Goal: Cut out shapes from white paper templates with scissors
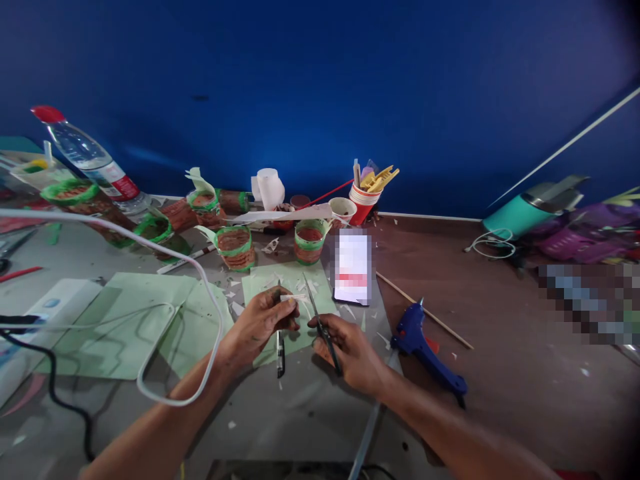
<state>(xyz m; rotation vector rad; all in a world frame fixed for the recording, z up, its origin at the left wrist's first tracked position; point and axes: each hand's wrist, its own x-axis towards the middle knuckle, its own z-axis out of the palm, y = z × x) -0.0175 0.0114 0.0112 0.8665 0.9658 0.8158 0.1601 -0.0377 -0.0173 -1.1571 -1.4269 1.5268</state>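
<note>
My left hand [263, 320] pinches a thin white strip, apparently paper [294, 297], between thumb and fingers. In my right hand [355, 353] is a pair of dark scissors [327, 341], blades pointing up and away, just right of the strip. Whether the blades touch it I cannot tell. Below both hands lies a pale green paper sheet [257, 279] scattered with white scraps. A black pen [281, 359] rests on the table, partly hidden by my left hand. Two small brown pots with green rims, a left one [235, 250] and a right one [309, 243], stand just beyond.
A phone [353, 267] with a lit screen lies behind my right hand. The blue glue gun [425, 350] and a wooden stick [425, 310] are to the right. A white cable [213, 333] loops above my left forearm. A plastic bottle [95, 163] leans at the back left.
</note>
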